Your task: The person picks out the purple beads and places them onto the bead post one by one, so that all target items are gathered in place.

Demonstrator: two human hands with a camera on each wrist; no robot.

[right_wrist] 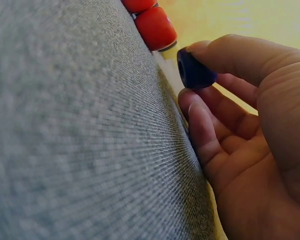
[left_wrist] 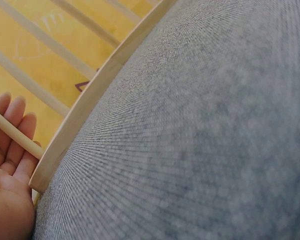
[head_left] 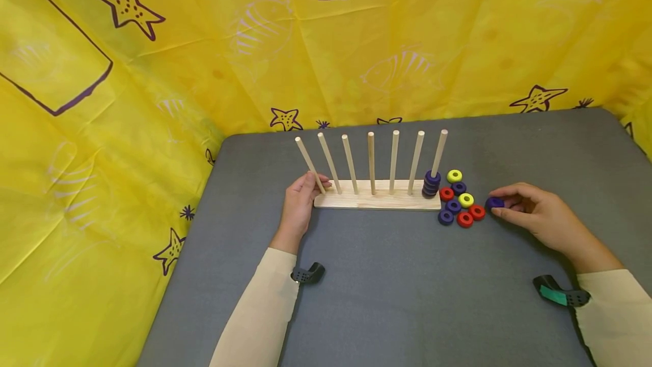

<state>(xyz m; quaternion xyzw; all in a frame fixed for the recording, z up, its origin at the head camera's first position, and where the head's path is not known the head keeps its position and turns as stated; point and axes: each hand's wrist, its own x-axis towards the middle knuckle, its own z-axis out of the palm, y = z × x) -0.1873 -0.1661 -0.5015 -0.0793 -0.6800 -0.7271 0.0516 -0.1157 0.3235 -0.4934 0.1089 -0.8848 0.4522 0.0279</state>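
Note:
A wooden peg rack (head_left: 377,201) with a row of upright pegs stands on the table. My left hand (head_left: 300,200) rests against the rack's left end. In the left wrist view its fingers (left_wrist: 12,120) lie fairly straight behind the end peg (left_wrist: 15,134). My right hand (head_left: 542,217) pinches a dark blue ring (head_left: 494,204) between thumb and fingers, right of the loose rings. In the right wrist view that blue ring (right_wrist: 194,72) appears tilted at the fingertips. Several dark blue rings (head_left: 430,184) are stacked on the rightmost peg.
Beside the rack's right end lie loose rings: a yellow ring (head_left: 454,176), another yellow ring (head_left: 466,200), red rings (head_left: 464,220) and blue rings (head_left: 445,217). A grey cloth (head_left: 367,287) covers the table. Yellow printed fabric (head_left: 336,61) hangs behind and at the sides.

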